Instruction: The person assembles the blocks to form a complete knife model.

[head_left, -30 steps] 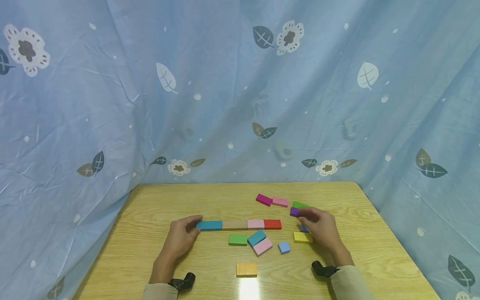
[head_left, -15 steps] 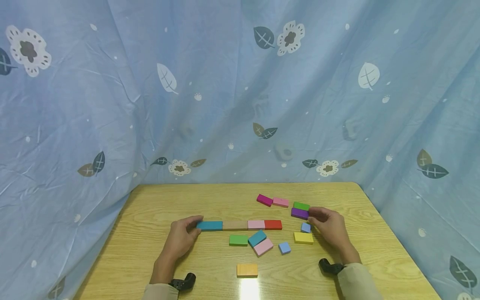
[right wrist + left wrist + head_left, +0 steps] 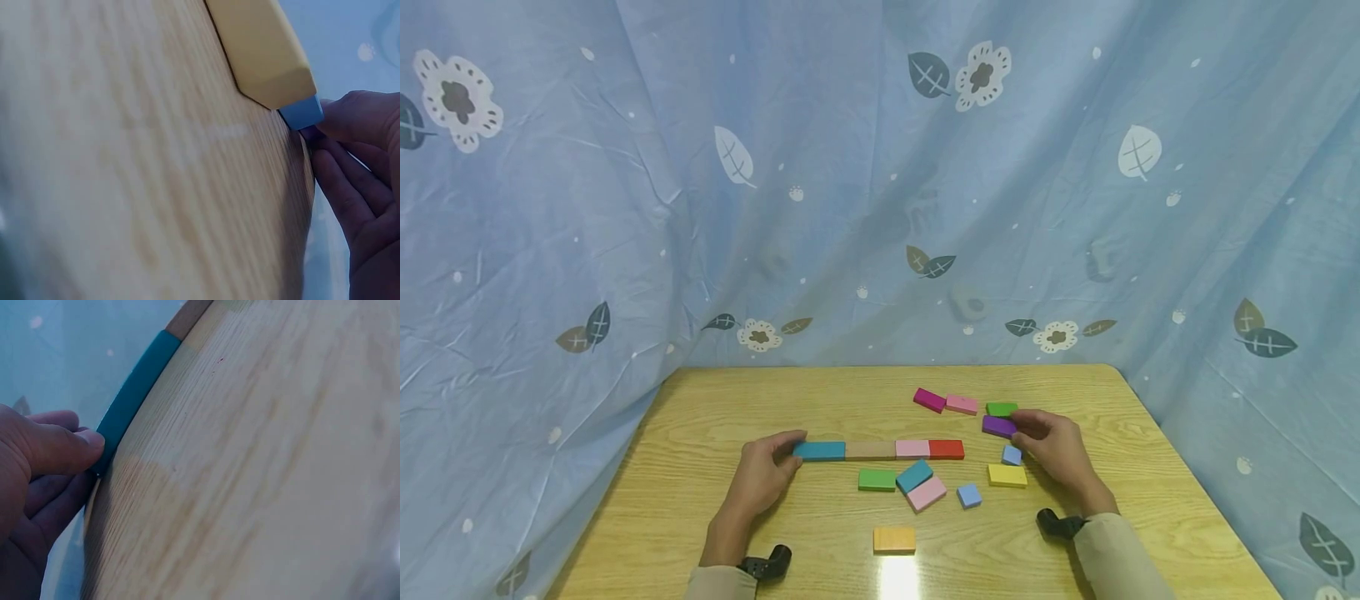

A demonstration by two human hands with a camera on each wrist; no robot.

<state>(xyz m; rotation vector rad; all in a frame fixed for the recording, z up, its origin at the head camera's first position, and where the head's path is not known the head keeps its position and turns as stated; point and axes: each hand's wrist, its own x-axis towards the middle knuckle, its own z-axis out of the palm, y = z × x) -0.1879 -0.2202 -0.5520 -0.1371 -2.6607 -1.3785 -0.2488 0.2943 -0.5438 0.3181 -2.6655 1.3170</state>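
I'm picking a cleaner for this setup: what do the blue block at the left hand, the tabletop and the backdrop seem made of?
Blue block: smooth, even colour; painted wood perhaps, or plastic.
Tabletop: wood or wood-look laminate; grain shows, bright glare suggests gloss.
Backdrop: probably matte printed fabric, from its creases.

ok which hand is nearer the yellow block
The right hand, just beyond and right of the yellow block; the left hand is far to its left, holding the long blue block.
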